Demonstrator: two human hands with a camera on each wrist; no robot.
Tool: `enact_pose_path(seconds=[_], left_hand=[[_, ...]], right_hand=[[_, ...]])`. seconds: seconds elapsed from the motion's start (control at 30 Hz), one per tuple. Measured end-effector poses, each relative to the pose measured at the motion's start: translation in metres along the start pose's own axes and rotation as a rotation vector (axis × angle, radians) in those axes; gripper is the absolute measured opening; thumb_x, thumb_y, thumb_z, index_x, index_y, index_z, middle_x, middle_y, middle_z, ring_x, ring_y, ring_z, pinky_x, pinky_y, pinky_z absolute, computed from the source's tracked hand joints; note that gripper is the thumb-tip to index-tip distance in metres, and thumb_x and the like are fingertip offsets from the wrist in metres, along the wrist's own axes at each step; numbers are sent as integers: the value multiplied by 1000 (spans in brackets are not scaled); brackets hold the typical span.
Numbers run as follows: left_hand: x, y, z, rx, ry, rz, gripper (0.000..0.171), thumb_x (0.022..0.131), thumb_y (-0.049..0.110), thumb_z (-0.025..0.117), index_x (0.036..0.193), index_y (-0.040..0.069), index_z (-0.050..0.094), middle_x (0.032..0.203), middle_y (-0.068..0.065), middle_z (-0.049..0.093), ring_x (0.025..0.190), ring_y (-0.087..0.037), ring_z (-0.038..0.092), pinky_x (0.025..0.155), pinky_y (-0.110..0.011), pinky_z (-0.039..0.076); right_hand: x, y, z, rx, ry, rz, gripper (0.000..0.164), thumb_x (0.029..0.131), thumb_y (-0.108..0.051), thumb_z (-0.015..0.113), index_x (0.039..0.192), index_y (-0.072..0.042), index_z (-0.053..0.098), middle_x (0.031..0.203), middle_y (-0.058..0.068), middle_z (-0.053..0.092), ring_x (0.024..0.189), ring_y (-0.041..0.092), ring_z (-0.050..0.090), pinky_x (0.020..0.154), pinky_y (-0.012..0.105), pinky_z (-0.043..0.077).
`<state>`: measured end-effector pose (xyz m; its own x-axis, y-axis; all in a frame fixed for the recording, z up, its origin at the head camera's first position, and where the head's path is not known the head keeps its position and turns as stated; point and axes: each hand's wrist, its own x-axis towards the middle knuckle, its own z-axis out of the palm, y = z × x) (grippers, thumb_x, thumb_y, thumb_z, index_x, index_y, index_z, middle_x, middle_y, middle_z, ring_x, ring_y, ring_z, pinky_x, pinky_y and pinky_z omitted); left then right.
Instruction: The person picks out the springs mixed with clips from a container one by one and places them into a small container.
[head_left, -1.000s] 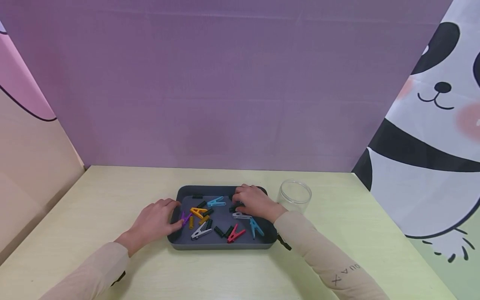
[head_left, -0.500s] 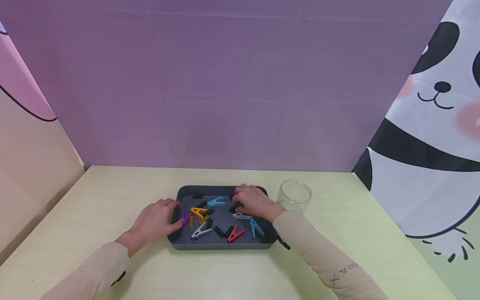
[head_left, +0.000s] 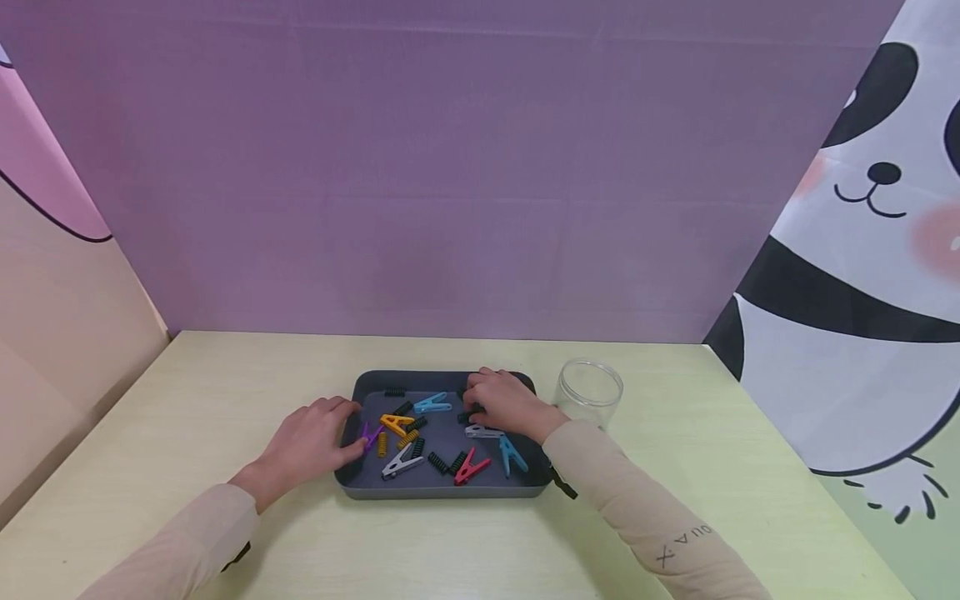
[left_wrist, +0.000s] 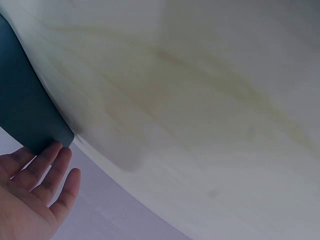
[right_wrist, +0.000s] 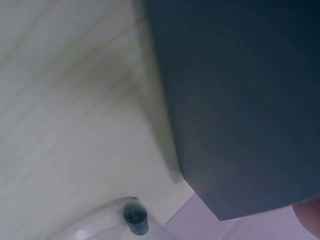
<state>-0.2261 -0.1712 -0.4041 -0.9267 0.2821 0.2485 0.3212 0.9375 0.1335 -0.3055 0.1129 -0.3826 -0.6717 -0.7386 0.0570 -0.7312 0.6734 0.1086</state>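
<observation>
A dark grey tray (head_left: 442, 492) holds several small clothes pegs and coil springs. My left hand (head_left: 311, 442) rests at the tray's left rim, fingers extended; its thumb tip lies beside a purple peg (head_left: 372, 435). In the left wrist view, its fingers (left_wrist: 60, 165) reach the tray's outer wall. My right hand (head_left: 510, 404) reaches into the right part of the tray, fingers bent down. A black spring (head_left: 468, 416) lies right at its thumb, and a grey peg (head_left: 483, 432) is just below. Its fingertips are hidden, so I cannot tell whether they pinch anything.
A clear jar (head_left: 590, 387) stands right of the tray, partly behind the right forearm; in the right wrist view a dark spring (right_wrist: 135, 218) shows in it. Yellow (head_left: 397, 423), red (head_left: 471, 467) and blue (head_left: 513, 457) pegs lie in the tray. A purple backdrop (head_left: 450, 183) rises behind the table.
My right hand and forearm have shifted very slightly left. The left hand, the tray and the jar look unchanged.
</observation>
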Motion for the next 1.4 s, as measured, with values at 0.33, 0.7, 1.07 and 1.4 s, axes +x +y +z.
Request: enact_pose_path(seconds=[0.33,0.7,1.07,1.4], left_hand=[[0,0,0,14,5,4,52,76,44,66,111,6,61,112,-13,61,100,-28,59,83,-45,50],[2,1,1,27,0,7,52,75,45,66,111,7,61,112,-12,61,99,-28,58,85,-46,49],[3,1,2,35,5,21,51,75,45,66,110,8,61,111,-11,62,98,-28,58,85,-45,49],[4,0,3,32,-1,14,51,76,46,65,110,9,61,112,-10,61,98,-27,58,86,-45,48]], right_hand=[[-2,0,-3,12,22,3,10,80,-25,69,87,-18,70,96,-2,60,89,16,50,78,37,46],[-9,4,-16,-4,99,9,12,77,-25,70,85,-17,68,94,-2,61,87,16,51,77,36,47],[-23,8,-38,-21,181,-1,12,75,-25,71,83,-17,66,92,-3,61,87,16,51,73,36,46],[-41,26,-55,7,221,70,10,75,-21,71,83,-17,66,95,-1,61,87,18,52,73,40,47]])
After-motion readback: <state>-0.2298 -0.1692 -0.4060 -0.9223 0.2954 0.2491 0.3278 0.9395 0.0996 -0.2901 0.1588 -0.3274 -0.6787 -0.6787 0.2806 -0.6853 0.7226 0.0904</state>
